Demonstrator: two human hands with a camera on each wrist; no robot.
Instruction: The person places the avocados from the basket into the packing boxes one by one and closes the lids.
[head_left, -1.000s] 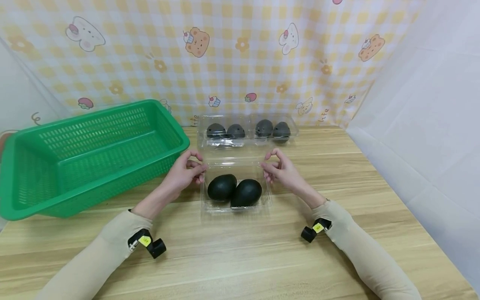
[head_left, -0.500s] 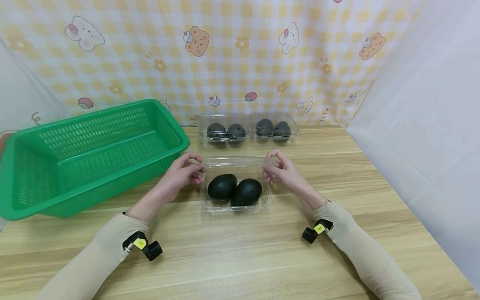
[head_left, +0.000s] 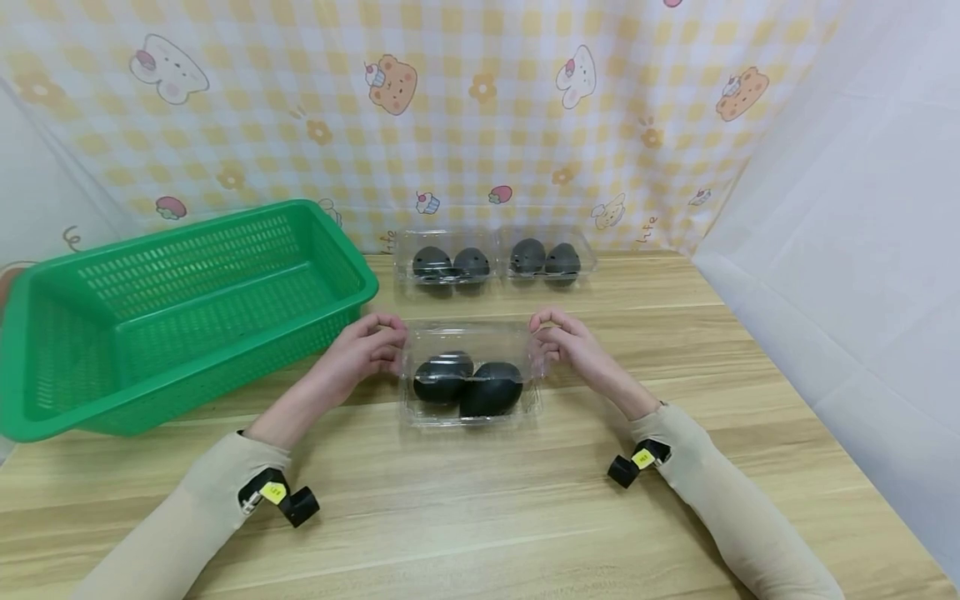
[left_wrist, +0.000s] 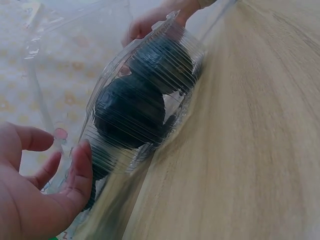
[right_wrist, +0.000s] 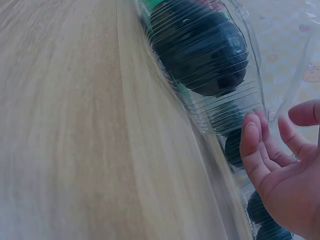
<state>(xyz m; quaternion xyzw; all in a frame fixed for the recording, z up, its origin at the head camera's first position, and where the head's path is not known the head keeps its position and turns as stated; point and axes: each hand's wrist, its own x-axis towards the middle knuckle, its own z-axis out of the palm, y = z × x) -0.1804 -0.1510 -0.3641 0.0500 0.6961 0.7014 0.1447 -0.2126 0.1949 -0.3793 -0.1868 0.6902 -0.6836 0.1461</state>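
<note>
A clear plastic clamshell box (head_left: 471, 417) stands mid-table with two dark green avocados (head_left: 491, 389) inside. Its hinged lid (head_left: 468, 337) tilts over them, its front edge crossing their tops in the head view. My left hand (head_left: 372, 346) holds the lid's left side between curved thumb and forefinger, and its lower fingers rest by the base wall. On the opposite side my right hand (head_left: 566, 342) does likewise. In the left wrist view the fingertips (left_wrist: 82, 152) sit right at the box's end. From the right wrist, the fingers (right_wrist: 252, 137) lie against the ribbed wall.
Behind stand two more clear boxes, left (head_left: 450, 242) and right (head_left: 547, 237), each closed over two dark avocados. A green slotted basket (head_left: 225, 362) occupies the left side. A checked curtain (head_left: 480, 142) hangs along the table's back edge.
The lid of the near box has swung from leaning back to tilting forward over the avocados. Both hands have followed it slightly toward me, and the box has stayed in place.
</note>
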